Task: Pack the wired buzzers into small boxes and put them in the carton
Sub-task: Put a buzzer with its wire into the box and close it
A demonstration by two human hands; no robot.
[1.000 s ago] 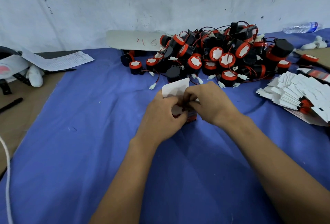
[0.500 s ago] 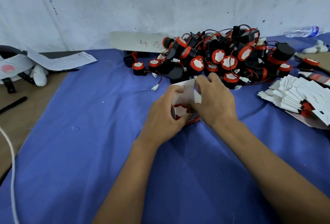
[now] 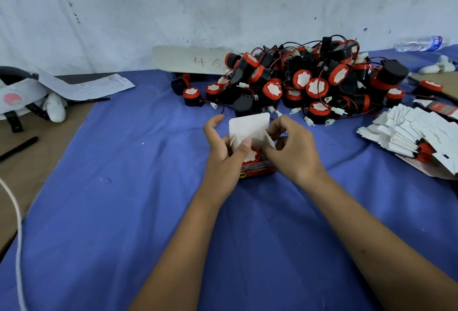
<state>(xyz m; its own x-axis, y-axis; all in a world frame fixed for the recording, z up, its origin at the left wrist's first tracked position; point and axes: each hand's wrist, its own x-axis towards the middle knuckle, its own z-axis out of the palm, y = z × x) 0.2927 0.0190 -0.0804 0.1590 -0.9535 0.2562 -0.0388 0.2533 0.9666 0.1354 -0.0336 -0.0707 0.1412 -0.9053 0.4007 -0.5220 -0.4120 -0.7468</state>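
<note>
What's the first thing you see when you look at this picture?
The big heap of red-and-black buzzers, tangled in thin wires, at the back of the blue cloth. In front of it, in the middle, the left hand and right hand hold a small red box with a buzzer inside and its white flap standing up. On the right lies a fanned stack of flat white boxes.

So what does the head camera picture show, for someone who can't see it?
Two hands, left hand and right hand, hold a small red box with a red buzzer inside and its white flap up, on a blue cloth. Behind lies a pile of buzzers; flat boxes are stacked at right.
</note>
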